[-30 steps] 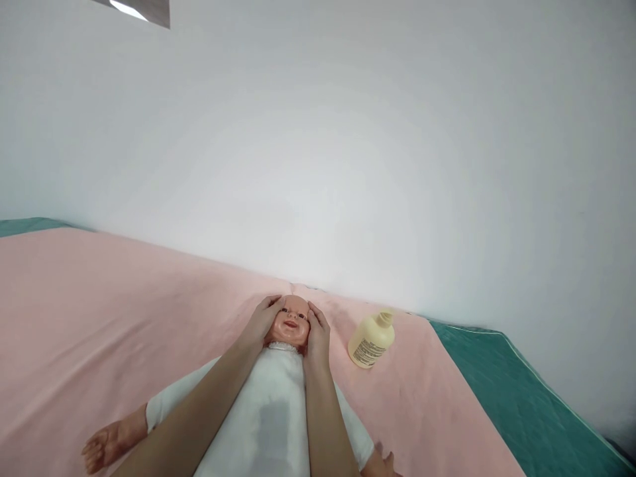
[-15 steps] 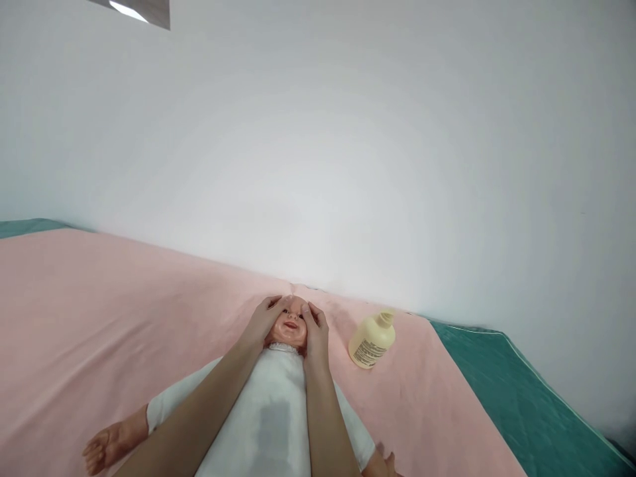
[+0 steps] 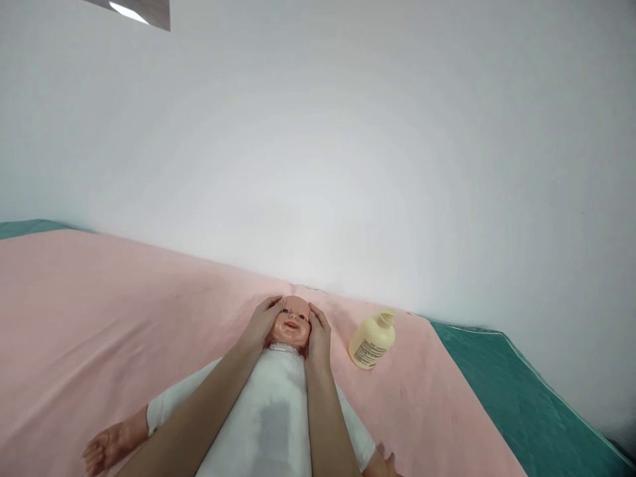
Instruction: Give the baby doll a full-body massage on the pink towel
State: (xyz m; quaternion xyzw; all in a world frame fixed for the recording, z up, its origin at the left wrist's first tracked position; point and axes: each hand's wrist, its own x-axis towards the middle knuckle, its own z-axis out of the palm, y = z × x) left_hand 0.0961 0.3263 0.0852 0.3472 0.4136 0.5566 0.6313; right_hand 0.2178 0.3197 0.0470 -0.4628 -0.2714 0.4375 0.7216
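Note:
A baby doll in a white outfit lies on its back, head towards the wall and arms spread to both sides. My left hand cups the left side of the doll's head, thumb by its eye. Curved round the other side of the head is my right hand, its thumb near the temple. Where my fingers reach behind the head they are partly hidden. My forearms lie across the doll's body and cover part of its sleeves. To the right of my right hand stands a pale yellow pump bottle with a printed label.
A pink cloth covers most of the surface under the doll. Green sheeting shows beyond its right edge and at the far left. A white wall rises right behind the doll's head.
Both thumbs have slid outward from the doll's forehead and eye area towards the sides of its head. My right hand has shifted slightly right. Doll and bottle have stayed put.

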